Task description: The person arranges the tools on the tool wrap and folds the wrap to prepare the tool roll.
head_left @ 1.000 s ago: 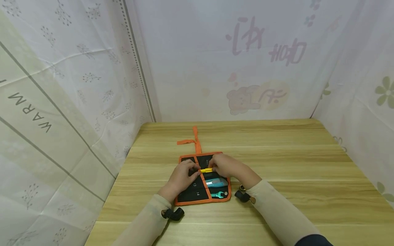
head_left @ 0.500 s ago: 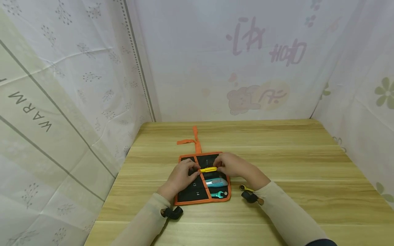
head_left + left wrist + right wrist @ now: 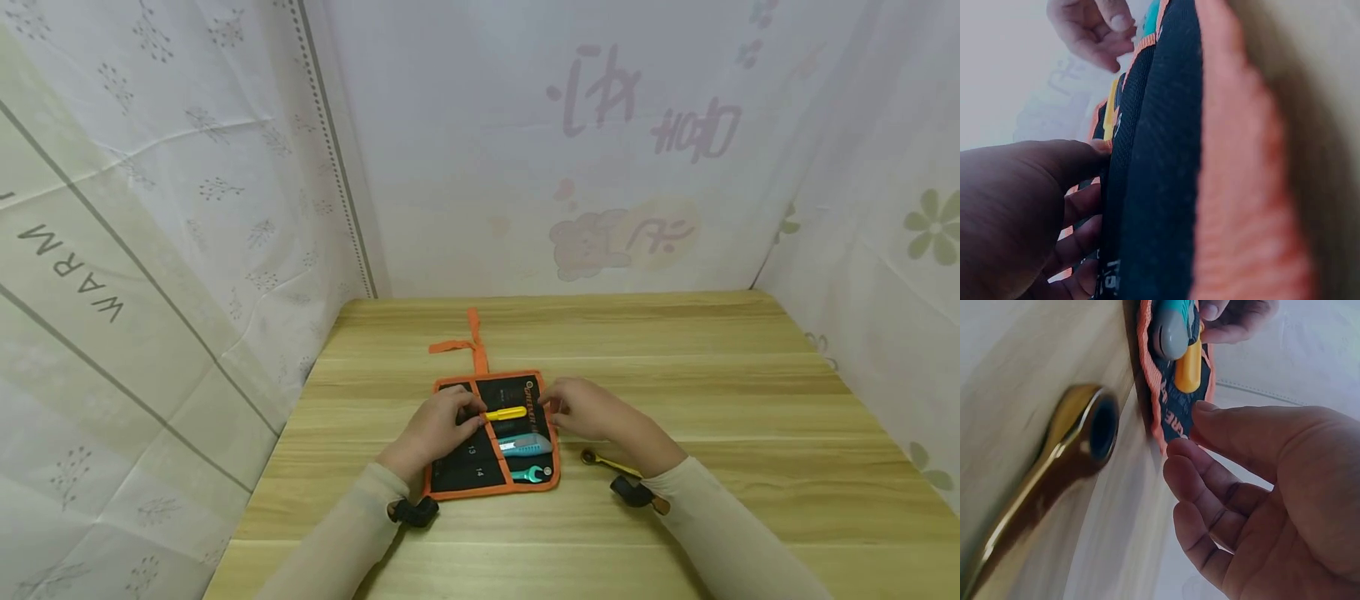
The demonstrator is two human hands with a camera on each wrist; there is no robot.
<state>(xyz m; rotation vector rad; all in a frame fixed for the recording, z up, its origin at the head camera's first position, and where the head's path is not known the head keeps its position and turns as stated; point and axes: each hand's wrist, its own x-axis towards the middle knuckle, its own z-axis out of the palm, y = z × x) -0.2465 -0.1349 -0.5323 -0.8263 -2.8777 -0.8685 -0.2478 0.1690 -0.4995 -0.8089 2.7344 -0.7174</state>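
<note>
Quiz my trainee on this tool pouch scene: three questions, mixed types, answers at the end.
1. Which hand grips the pouch by the inner end of the yellow handle? A) left B) right
2. Fill in: the blue cutter lies between the yellow handle and the ____ ____.
3. True or false: the gold ring wrench is inside the pouch.

Key: 1. A, left hand. 2. green wrench. 3. False; the gold ring wrench lies on the table.

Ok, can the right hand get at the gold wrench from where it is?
Probably yes: the right hand holds nothing, and the gold wrench lies on the table, its ring end uncovered. It would likely need to draw back, as the handle runs back toward the wrist.
</note>
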